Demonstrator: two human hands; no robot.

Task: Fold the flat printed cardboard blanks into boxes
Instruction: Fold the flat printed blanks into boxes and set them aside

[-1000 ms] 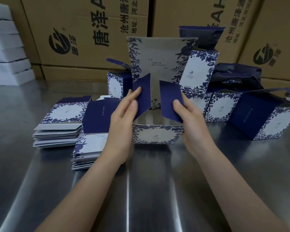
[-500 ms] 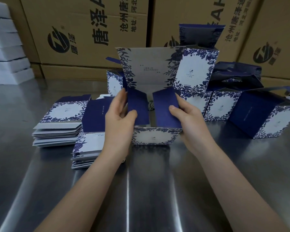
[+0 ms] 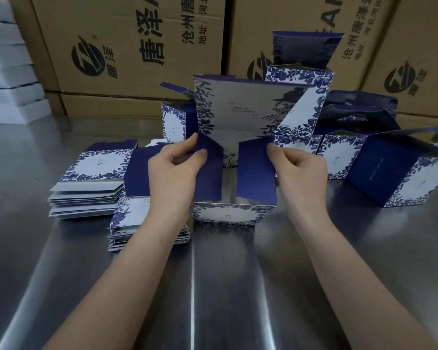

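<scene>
Two stacks of flat blanks (image 3: pixel 86 193) lie on the desk (image 3: pixel 225 286) outside my left hand (image 3: pixel 173 170). That hand now pinches the left flap (image 3: pixel 209 173), which flat fingers were pushing a second ago. Both flaps have swung further in over the half-built box (image 3: pixel 232 213) standing between my hands, so I judge the tall lid (image 3: pixel 243 107) closes next. My right hand (image 3: pixel 301 170) pinches the right flap (image 3: pixel 256 170) likewise. Finished boxes (image 3: pixel 395 173) stand beyond it.
</scene>
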